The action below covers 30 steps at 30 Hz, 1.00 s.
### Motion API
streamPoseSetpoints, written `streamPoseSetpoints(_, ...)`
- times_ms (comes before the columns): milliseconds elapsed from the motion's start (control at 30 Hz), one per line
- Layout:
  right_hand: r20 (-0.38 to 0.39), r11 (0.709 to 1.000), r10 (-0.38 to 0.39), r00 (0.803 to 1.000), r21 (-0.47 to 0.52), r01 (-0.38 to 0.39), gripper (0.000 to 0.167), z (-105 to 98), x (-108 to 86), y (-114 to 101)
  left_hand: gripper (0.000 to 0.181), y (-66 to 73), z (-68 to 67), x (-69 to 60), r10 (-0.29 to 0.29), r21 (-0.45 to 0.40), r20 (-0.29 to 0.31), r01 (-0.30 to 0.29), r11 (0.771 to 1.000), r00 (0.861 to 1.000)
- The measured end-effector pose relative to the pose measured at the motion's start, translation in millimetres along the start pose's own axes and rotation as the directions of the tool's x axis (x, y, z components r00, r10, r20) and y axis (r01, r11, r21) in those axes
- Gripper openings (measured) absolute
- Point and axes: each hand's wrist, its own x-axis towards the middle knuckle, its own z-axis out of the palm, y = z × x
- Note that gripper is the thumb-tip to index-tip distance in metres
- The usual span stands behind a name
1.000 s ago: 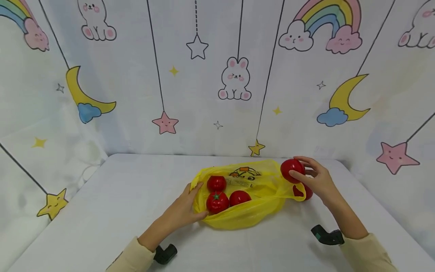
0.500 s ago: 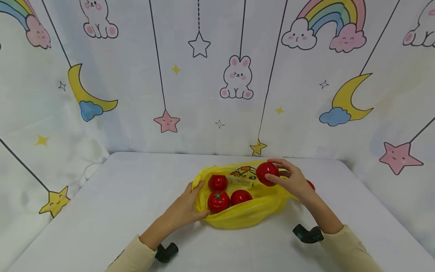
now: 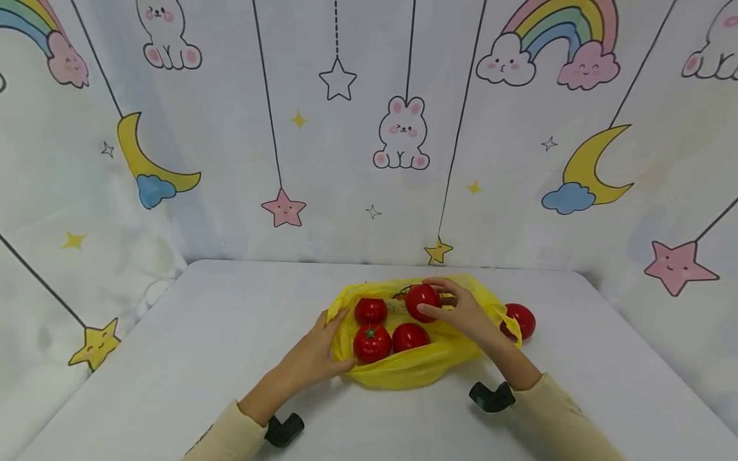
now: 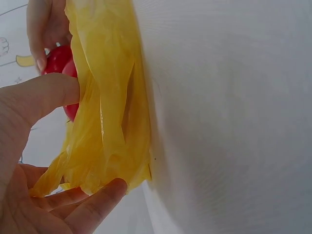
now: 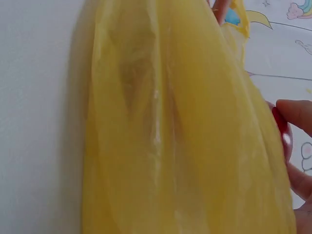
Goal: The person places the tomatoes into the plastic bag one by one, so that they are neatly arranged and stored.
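A yellow plastic bag [image 3: 398, 374] lies on the white table with its mouth spread wide. Three red tomatoes show inside it, among them one with a green stem [image 3: 372, 344]. My left hand [image 3: 308, 352] grips the bag's left rim, thumb at the near side and fingers at the far side; the left wrist view shows these around the yellow film [image 4: 107, 97]. Over the bag's opening, my right hand [image 3: 467, 315] holds another tomato [image 3: 421, 303] between thumb and fingers. The bag's side hides most of that tomato [image 5: 286, 139] in the right wrist view.
One more tomato [image 3: 521, 320] sits on the table [image 3: 259, 301] at the bag's right end, partly behind a yellow handle loop. A white cloth backdrop [image 3: 230, 128] with cartoon drawings rises behind the table. Dark wrist cameras [image 3: 492, 397] hang below both forearms.
The right hand has carried its tomato leftward and lower, from the bag's right end to above its opening. The tomato at the right is more exposed. The left hand stays on the rim.
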Motion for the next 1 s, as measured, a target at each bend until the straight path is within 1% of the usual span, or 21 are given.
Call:
streamPoseSetpoints(133,0.006,1.000,0.014,1.000,-0.011,-0.014,0.057,8.9,6.4,0.8,0.088,-0.2,-0.8,-0.4,0.000,-0.004,-0.001,0.000,1.000,1.000)
streamPoseSetpoints(333,-0.013,0.998,0.040,0.999,-0.042,-0.041,0.056,18.2,15.6,1.2,0.088,-0.5,-1.2,-1.1,0.004,-0.006,0.006,-0.004,1.000,1.000)
streamPoseSetpoints(533,0.003,0.996,0.057,0.998,-0.062,-0.057,0.055,25.6,24.8,3.3,0.088,-1.1,-2.2,-1.1,0.001,0.002,0.006,-0.001,1.000,1.000)
streamPoseSetpoints(733,0.012,0.992,0.044,0.999,-0.116,-0.042,0.052,32.2,29.6,9.0,0.087,-0.9,-2.8,-0.5,0.002,-0.009,0.015,-0.002,1.000,1.000)
streamPoseSetpoints(867,0.018,0.988,0.031,0.999,-0.150,-0.028,0.053,34.7,30.6,12.5,0.087,-0.9,-2.1,-0.3,-0.009,-0.010,0.021,0.009,1.000,1.000)
streamPoseSetpoints(1000,0.023,0.986,0.018,1.000,-0.163,-0.014,0.054,35.2,30.6,15.9,0.088,-1.1,-0.9,-0.4,-0.009,-0.014,0.027,0.010,1.000,1.000)
